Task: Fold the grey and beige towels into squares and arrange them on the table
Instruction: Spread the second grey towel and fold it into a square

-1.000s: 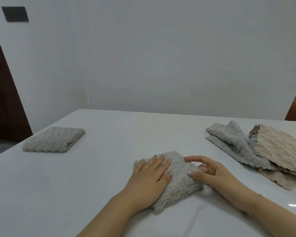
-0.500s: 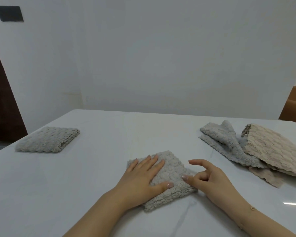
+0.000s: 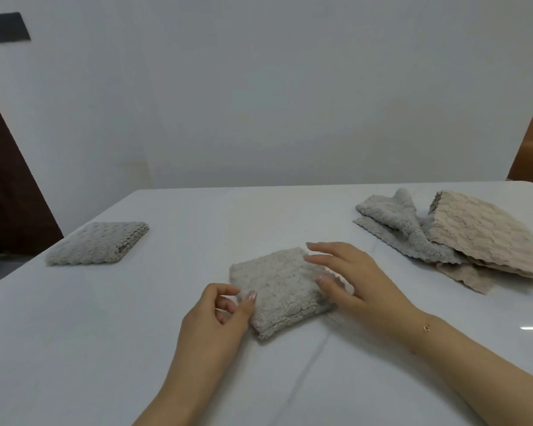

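A white table [image 3: 105, 348] stood against a pale wall [image 3: 290, 103]; relaxed right hand [image 3: 360, 284] and loosely curled left hand [image 3: 216, 321] flanked a folded grey towel [image 3: 277, 287] at 12 o'clock.

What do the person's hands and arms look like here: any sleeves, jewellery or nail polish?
Both forearms are bare, with no sleeves in view. The right wrist carries a thin gold chain bracelet with a small charm. The nails on the left hand and the right hand are fairly long with a glossy, pale polish. No rings, watch or gloves show.
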### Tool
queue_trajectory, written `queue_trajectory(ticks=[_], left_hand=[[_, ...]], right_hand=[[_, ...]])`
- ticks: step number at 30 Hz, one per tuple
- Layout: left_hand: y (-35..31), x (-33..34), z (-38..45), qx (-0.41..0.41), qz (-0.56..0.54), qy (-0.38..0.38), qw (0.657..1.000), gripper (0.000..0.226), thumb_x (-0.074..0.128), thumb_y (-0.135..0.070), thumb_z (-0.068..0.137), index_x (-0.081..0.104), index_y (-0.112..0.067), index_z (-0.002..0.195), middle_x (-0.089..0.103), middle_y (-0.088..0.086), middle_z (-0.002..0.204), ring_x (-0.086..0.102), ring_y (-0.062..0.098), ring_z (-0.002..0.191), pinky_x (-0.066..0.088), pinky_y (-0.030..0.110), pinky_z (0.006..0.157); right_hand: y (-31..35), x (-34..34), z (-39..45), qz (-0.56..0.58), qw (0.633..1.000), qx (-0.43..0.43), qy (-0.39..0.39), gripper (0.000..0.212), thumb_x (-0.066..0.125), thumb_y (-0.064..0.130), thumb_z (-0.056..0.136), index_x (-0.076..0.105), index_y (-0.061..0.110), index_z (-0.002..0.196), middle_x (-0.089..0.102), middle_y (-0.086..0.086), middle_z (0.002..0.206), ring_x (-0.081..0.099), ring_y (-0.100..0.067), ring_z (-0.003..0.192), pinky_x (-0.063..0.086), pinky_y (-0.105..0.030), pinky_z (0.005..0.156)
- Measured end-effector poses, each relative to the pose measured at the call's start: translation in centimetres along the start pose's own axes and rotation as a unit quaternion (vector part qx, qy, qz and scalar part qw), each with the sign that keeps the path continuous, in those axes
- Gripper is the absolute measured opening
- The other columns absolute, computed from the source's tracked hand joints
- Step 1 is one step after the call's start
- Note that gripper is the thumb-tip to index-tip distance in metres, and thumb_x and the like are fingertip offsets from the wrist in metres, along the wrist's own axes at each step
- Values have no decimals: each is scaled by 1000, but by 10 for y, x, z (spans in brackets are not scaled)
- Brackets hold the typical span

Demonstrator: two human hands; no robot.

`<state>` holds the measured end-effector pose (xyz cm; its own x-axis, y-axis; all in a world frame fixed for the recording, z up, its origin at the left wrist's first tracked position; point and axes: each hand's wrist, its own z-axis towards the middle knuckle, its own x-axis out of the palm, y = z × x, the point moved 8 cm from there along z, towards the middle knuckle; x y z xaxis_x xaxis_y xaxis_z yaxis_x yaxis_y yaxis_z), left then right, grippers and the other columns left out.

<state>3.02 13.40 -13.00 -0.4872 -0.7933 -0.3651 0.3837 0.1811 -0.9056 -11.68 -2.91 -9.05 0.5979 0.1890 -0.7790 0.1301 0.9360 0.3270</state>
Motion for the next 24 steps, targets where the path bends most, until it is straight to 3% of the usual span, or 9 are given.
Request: queue_trajectory(ticks=[4, 6, 11, 14, 18, 21, 24], left_hand=[[0, 7, -14, -23, -4, 31, 999, 26, 74, -37, 76, 57, -33, 95, 68, -10, 79, 55, 6, 56, 45, 15, 58], [2, 10, -15, -36, -19, 44, 998, 32, 78, -33, 73, 58, -34, 98, 71, -10, 83, 60, 12, 61, 50, 25, 64], [-6, 21, -17, -54, -103, 98, 988, 32, 74, -13, 79, 61, -25, 106, 71, 2, 74, 55, 15, 47, 43, 18, 48], [-10, 25, -16, -51, -99, 115, 987, 27, 71, -13, 82, 62, -23, 106, 65, -3, 61, 51, 14, 43, 40, 15, 45], [-7, 22, -12, -60, -69, 114, 989, 13, 70, -13, 83, 69, -18, 95, 53, 7, 57, 40, 11, 38, 36, 16, 41], [-7, 17, -11, -36, 4, 96, 995, 6, 72, -23, 81, 73, -28, 85, 65, 7, 63, 44, 5, 41, 37, 21, 50], [-9, 14, -13, -18, 63, 85, 994, 2, 71, -30, 81, 72, -32, 80, 65, -5, 61, 46, -1, 43, 36, 22, 57]], right_hand=[[14, 47, -3, -60, 981, -27, 180, 59, 13, 53, 94, 26, 34, 148, 13, 18, 156, 5, 3, 143, -3, -20, 117], [12, 56, -6, -64, 973, -12, 220, 57, 13, 51, 95, 16, 33, 150, 7, 16, 158, -1, 2, 144, -7, -19, 115], [10, 59, -12, -46, 970, 0, 240, 55, 13, 47, 97, 10, 32, 151, 1, 16, 158, -6, 2, 143, -8, -19, 116], [7, 62, -13, -28, 968, 13, 249, 50, 15, 41, 101, 10, 33, 150, 1, 18, 157, -7, 4, 143, -6, -23, 118], [3, 63, -12, -7, 969, 33, 246, 49, 14, 43, 101, 14, 37, 149, 4, 21, 157, -4, 6, 142, -1, -26, 119], [-4, 63, -13, -15, 970, 44, 239, 48, 15, 42, 101, 16, 36, 149, 7, 20, 156, -1, 5, 143, 2, -28, 119], [-16, 59, -16, -9, 969, 63, 239, 48, 19, 42, 101, 15, 38, 149, 6, 19, 157, -1, 4, 143, 2, -30, 120]])
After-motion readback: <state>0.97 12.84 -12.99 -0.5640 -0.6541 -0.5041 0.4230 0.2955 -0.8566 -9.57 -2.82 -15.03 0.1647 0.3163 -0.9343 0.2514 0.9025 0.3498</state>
